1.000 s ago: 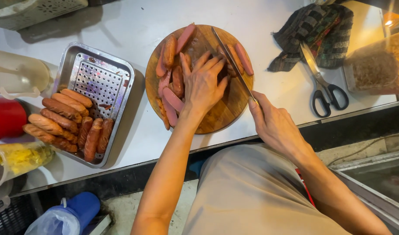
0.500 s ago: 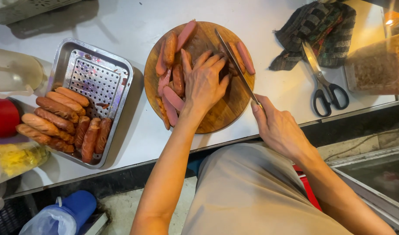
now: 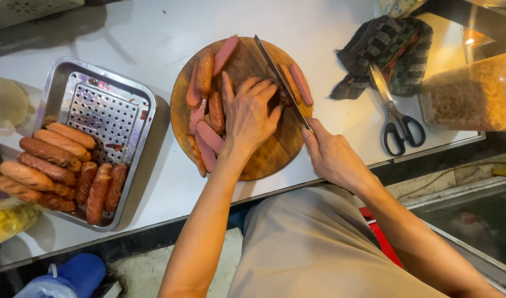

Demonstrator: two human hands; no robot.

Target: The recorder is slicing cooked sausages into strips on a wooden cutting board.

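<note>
A round wooden cutting board [image 3: 275,152] lies on the white counter with several halved sausages [image 3: 206,83] on it. My left hand [image 3: 250,116] presses down on a sausage near the board's middle, fingers spread over it. My right hand [image 3: 333,154] grips the handle of a long knife [image 3: 278,77], whose blade runs along my left fingertips. Two more sausage halves [image 3: 297,83] lie to the right of the blade.
A metal tray [image 3: 107,107] with a perforated insert holds several whole sausages [image 3: 49,154] at the left. Black-handled scissors [image 3: 393,113] and a dark checked cloth [image 3: 388,49] lie to the right. A clear container [image 3: 473,94] stands at the far right, a blue-capped jug [image 3: 65,278] below.
The hands and knife stay at the same spot on the board; the blade has shifted only slightly against the sausage. The view has drifted a little.
</note>
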